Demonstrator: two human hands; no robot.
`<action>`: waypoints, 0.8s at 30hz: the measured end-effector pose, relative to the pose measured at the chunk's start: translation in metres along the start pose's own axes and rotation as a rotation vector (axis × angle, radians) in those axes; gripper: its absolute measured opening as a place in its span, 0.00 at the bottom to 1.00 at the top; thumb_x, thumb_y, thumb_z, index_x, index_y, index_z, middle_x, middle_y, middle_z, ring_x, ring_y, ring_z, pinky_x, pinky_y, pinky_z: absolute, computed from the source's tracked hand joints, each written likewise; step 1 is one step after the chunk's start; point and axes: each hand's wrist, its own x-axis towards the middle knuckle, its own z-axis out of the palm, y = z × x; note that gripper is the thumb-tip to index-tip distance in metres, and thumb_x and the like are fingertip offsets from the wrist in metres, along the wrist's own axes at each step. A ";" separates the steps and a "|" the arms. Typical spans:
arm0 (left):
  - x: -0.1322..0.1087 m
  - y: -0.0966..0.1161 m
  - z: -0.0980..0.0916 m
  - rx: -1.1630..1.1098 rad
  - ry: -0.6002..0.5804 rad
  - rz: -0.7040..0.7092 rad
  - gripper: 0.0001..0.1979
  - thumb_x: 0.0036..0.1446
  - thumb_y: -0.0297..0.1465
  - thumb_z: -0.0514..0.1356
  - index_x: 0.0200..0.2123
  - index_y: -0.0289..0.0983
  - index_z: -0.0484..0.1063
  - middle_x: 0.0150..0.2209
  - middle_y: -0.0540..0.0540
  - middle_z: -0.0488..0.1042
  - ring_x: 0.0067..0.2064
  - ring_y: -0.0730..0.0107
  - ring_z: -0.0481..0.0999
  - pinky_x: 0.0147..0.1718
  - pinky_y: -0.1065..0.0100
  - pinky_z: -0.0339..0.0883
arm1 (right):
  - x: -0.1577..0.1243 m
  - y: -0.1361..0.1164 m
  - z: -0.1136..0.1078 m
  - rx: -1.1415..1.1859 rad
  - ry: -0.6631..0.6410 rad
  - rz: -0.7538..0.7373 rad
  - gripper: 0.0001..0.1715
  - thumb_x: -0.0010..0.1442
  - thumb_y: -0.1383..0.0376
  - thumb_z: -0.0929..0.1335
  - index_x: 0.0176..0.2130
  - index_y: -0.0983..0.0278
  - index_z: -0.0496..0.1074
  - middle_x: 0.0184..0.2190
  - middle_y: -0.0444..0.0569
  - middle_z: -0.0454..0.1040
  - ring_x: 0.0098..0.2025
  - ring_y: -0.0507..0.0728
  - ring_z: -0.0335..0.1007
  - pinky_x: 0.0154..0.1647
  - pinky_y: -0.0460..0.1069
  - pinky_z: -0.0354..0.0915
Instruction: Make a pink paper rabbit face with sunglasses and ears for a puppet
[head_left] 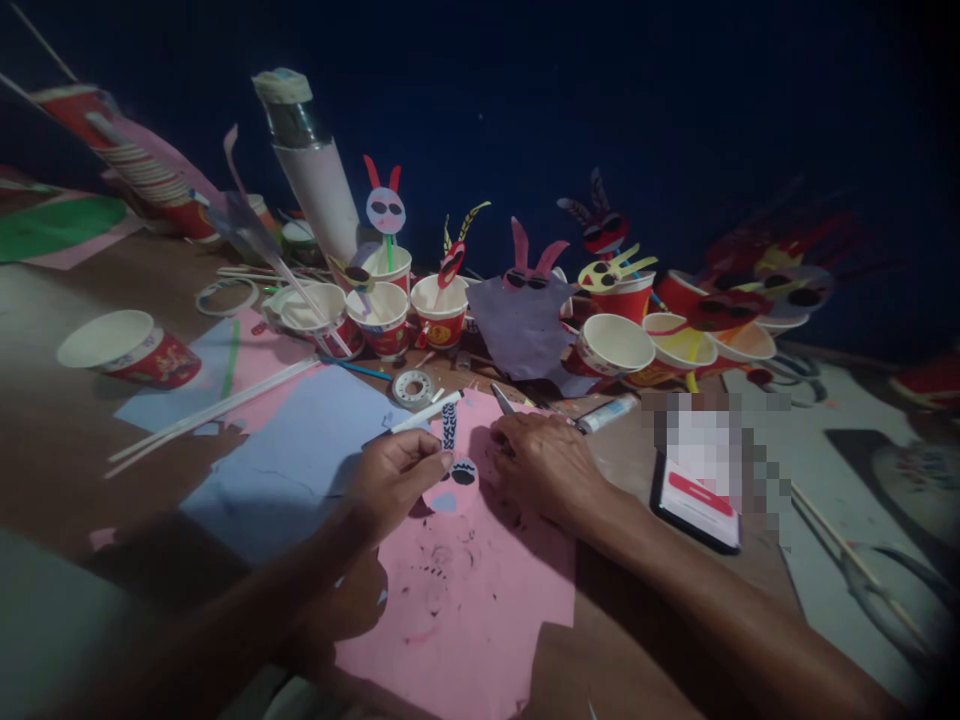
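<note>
My left hand [401, 470] pinches the edge of a round pink paper face [454, 492]. The face has black oval eyes and a pale blue heart-shaped patch. A strip-like paper ear [449, 428] with black leaf-like marks stands at its top. Beyond these fingers lies a white marker [427, 411]. Just right of the face, my right hand [544, 465] rests with curled fingers over the pink sheet [480, 600]. From its far side juts the grey pointed end of a pen [502, 399], mostly hidden by the hand. Dark ink marks dot the sheet.
Paper cups [615, 345] stand in a row behind, several holding paper animal faces on sticks. A tape roll [413, 387], blue paper [277, 460], white sticks [217, 405] and a lone cup [131, 350] lie left. A phone [697, 500] and scissors [892, 580] lie right.
</note>
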 end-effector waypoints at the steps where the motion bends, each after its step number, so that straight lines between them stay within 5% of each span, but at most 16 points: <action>1: 0.000 0.000 0.000 0.001 -0.001 0.006 0.13 0.45 0.38 0.62 0.24 0.34 0.66 0.19 0.56 0.60 0.19 0.81 0.60 0.13 0.79 0.62 | 0.000 0.000 0.000 0.000 0.002 0.007 0.11 0.58 0.65 0.63 0.37 0.65 0.73 0.35 0.56 0.77 0.37 0.60 0.70 0.36 0.51 0.56; 7: 0.000 0.001 0.000 0.005 -0.009 0.009 0.13 0.45 0.38 0.62 0.23 0.35 0.66 0.18 0.56 0.60 0.19 0.81 0.60 0.13 0.79 0.61 | 0.001 0.000 -0.003 0.099 -0.013 0.027 0.10 0.54 0.70 0.63 0.29 0.64 0.74 0.29 0.52 0.77 0.33 0.58 0.72 0.32 0.49 0.56; 14: 0.000 0.003 -0.003 0.026 -0.029 0.010 0.14 0.45 0.40 0.62 0.23 0.34 0.66 0.18 0.55 0.61 0.19 0.81 0.61 0.14 0.79 0.58 | 0.003 0.009 -0.007 0.310 0.101 -0.033 0.11 0.60 0.65 0.61 0.38 0.63 0.72 0.34 0.48 0.77 0.34 0.55 0.71 0.33 0.48 0.58; 20: 0.001 -0.003 -0.003 0.062 -0.090 0.068 0.12 0.49 0.38 0.60 0.24 0.34 0.66 0.18 0.55 0.62 0.18 0.81 0.61 0.16 0.78 0.57 | -0.002 -0.002 -0.002 0.977 -0.058 -0.069 0.17 0.62 0.55 0.61 0.32 0.63 0.70 0.26 0.43 0.71 0.29 0.52 0.65 0.30 0.46 0.60; 24: 0.001 -0.007 -0.002 0.093 -0.109 0.085 0.10 0.50 0.36 0.59 0.24 0.34 0.66 0.19 0.54 0.63 0.18 0.81 0.62 0.15 0.78 0.58 | -0.006 -0.009 0.005 1.106 -0.107 -0.037 0.13 0.59 0.56 0.65 0.29 0.63 0.68 0.23 0.41 0.66 0.26 0.50 0.60 0.27 0.45 0.57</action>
